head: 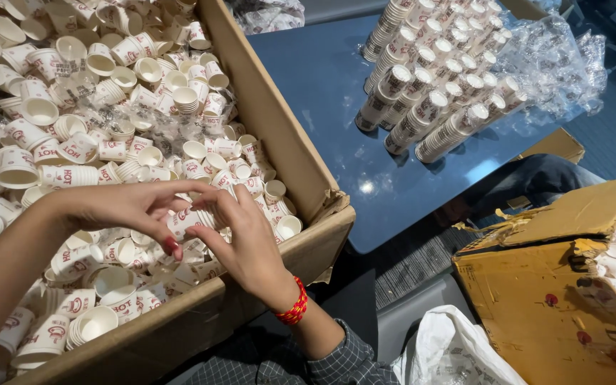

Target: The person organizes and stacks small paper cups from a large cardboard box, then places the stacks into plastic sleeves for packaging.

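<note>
Both hands: your left hand (126, 207) and right hand (244, 239) each grip closed on one paper cup stack (192, 218).
Box: cardboard box (279, 142) of loose cups underneath.
Bench: sleeved cup rows (436, 78) at 1 o'clock.

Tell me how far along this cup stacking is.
Done: long stacks of cups lie in rows on the blue table. In hand: left hand and right hand press a few cups together. Left: the cardboard box is full of loose cups.

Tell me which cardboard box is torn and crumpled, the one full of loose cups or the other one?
The other one: the brown box at lower right has a ragged, bent top edge. The big box of loose cups has straighter walls.
</note>
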